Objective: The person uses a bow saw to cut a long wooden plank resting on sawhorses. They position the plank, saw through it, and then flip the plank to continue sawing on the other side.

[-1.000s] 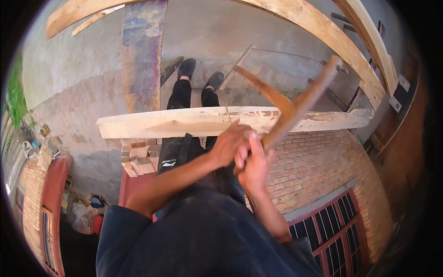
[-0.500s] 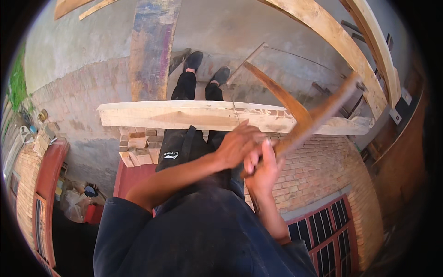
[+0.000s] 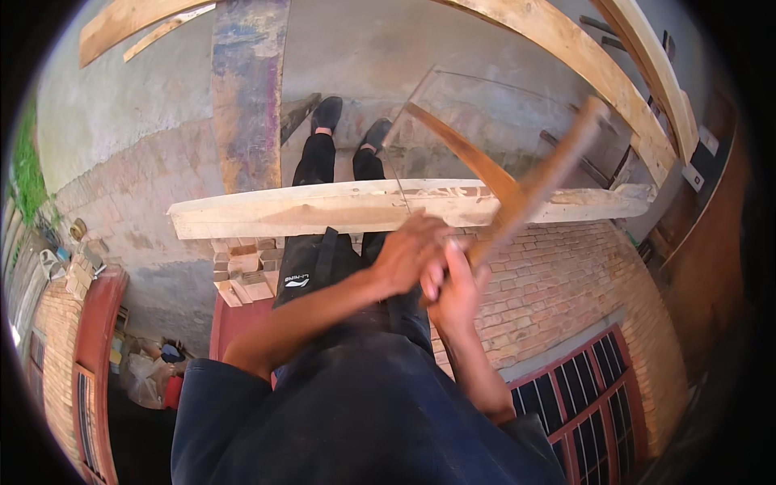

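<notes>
A wooden frame saw with a long side arm, a middle bar and a thin cord is held in front of my body. My right hand is wrapped round the lower end of its near arm. Close against it, my left hand is closed at the same end, its fingers partly overlapping the right hand. The saw's thin blade slants down across a long pale timber beam, which lies crosswise beyond my hands. Whether the blade is within a cut is too fine to make out.
A paint-stained board runs away from the beam on the left. Stacked bricks sit under the beam's left part. Curved timbers rise at the far right. A barred red window frame is at lower right.
The saw has shifted away from my body and a little to the left, both hands moving with it. The whole view has turned slightly. My grip looks the same.
</notes>
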`<action>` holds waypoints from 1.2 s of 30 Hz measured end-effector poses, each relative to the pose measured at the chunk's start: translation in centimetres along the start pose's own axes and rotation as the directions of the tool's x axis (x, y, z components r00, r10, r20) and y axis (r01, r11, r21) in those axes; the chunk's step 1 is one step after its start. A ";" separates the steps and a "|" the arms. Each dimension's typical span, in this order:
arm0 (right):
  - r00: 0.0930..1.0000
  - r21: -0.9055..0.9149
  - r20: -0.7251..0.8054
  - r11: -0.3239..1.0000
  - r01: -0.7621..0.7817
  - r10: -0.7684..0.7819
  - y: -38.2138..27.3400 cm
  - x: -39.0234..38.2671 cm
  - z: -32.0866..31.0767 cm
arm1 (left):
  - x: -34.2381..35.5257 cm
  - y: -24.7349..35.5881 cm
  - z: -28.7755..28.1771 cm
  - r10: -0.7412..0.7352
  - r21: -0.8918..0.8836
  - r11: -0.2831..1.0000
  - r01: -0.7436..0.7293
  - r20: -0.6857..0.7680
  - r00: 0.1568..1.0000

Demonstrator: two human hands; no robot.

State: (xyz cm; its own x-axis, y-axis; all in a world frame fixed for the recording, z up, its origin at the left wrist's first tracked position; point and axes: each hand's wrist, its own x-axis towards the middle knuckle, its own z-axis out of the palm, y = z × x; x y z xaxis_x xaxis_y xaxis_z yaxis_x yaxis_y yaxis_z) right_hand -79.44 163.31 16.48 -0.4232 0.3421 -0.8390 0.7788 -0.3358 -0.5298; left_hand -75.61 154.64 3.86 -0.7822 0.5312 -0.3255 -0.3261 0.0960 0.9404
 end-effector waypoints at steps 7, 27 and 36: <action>0.997 0.060 0.075 0.998 0.027 -0.032 -2.5 -7.1 -1.6 | -3.4 5.2 1.0 0.023 -0.082 0.996 -0.024 -0.015 1.000; 0.997 0.091 0.050 0.994 0.058 -0.063 -0.7 -7.5 -3.4 | -3.6 4.5 1.8 0.045 0.004 0.999 -0.045 -0.005 0.999; 1.000 0.074 0.031 0.997 -0.003 0.001 1.8 1.7 0.0 | -0.5 -2.4 1.0 0.000 0.103 0.995 0.000 0.009 1.000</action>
State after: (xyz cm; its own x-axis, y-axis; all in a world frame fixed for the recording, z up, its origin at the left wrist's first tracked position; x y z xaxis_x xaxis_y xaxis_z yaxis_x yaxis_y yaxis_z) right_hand -78.78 163.33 14.12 -0.4368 0.3145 -0.8428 0.7438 -0.4007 -0.5350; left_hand -73.94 154.95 1.90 -0.7775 0.5383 -0.3251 -0.2697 0.1816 0.9457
